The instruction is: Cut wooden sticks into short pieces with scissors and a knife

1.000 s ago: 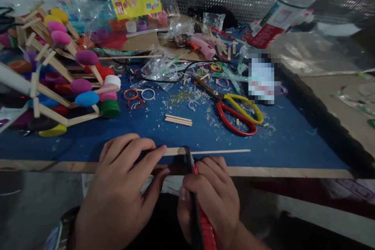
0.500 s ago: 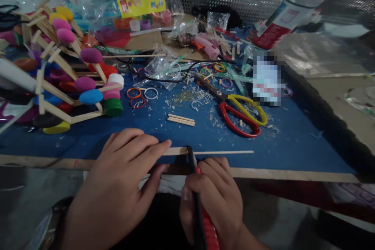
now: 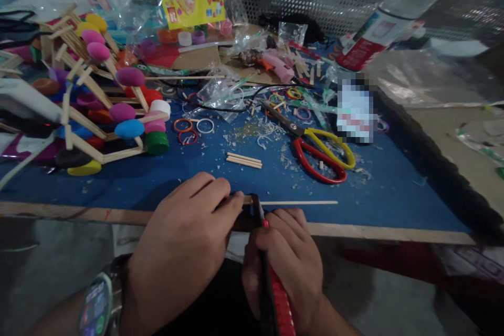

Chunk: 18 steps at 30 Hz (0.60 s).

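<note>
Right hand (image 3: pixel 291 257) grips a red-handled cutter (image 3: pixel 280 299), its head at a thin stick (image 3: pixel 301 202) extending toward 3 o'clock. Left hand (image 3: pixel 191 231) pinches a wood piece (image 3: pixel 248 200), mostly hidden, at 9 o'clock of the cutter. Three short sticks (image 3: pixel 244 160) near 12 o'clock on the bench (image 3: pixel 389 199) appear finished; this cut appears outstanding.

The left hand (image 3: pixel 183 244) hides a part of the wooden strip (image 3: pixel 248 200); the right hand (image 3: pixel 293 260) covers part of the red-black tool (image 3: pixel 280 296), which the bottom edge cuts off. The upper edge cuts the bottle (image 3: pixel 368 37). The watch display (image 3: pixel 95 304) is too blurred to read.
</note>
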{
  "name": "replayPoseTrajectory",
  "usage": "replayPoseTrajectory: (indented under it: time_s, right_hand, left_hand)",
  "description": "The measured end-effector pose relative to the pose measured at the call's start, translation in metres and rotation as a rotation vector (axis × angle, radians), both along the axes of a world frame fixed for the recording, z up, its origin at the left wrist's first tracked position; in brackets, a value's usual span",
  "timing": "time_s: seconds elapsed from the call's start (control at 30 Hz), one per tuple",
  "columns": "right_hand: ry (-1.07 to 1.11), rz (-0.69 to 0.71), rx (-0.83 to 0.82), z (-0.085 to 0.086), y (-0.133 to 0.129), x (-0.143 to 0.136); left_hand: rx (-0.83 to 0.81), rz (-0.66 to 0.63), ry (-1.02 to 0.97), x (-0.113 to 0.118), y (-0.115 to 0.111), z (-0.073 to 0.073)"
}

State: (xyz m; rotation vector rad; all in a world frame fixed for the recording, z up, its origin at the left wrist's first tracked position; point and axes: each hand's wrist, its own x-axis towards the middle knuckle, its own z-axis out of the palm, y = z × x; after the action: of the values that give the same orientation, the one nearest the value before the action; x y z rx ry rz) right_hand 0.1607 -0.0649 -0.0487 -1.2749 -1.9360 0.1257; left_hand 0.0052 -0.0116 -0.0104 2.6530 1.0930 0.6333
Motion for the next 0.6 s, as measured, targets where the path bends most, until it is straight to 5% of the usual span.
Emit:
replayPoseTrajectory:
  time_s: [0.27,0.6]
  right_hand:
    - [0.006,0.022,-0.019,0.001,0.0,0.002]
    - [-0.052,0.062,0.045,-0.005,-0.001,0.005]
  left_hand:
    - [0.298,-0.03,0.235,-0.003,-0.023,-0.011]
    - [0.529,0.023,0.202,0.001,-0.026,-0.03]
